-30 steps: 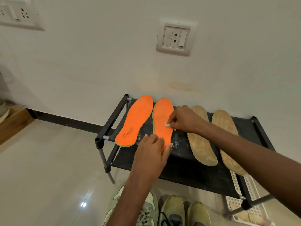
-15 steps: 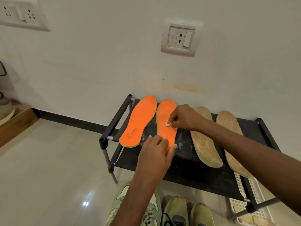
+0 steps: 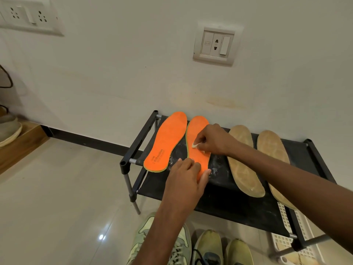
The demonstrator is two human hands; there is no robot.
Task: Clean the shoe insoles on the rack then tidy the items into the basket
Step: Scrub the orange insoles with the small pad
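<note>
Orange insole heel hidden under left hand.

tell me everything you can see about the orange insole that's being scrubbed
The orange insole lies flat on the black shoe rack, toe toward the wall, close beside its printed twin. It looks like foam with a thin green edge. The left hand presses its heel; the right hand pinches a small white pad against its middle. White dust lies around it.
</note>
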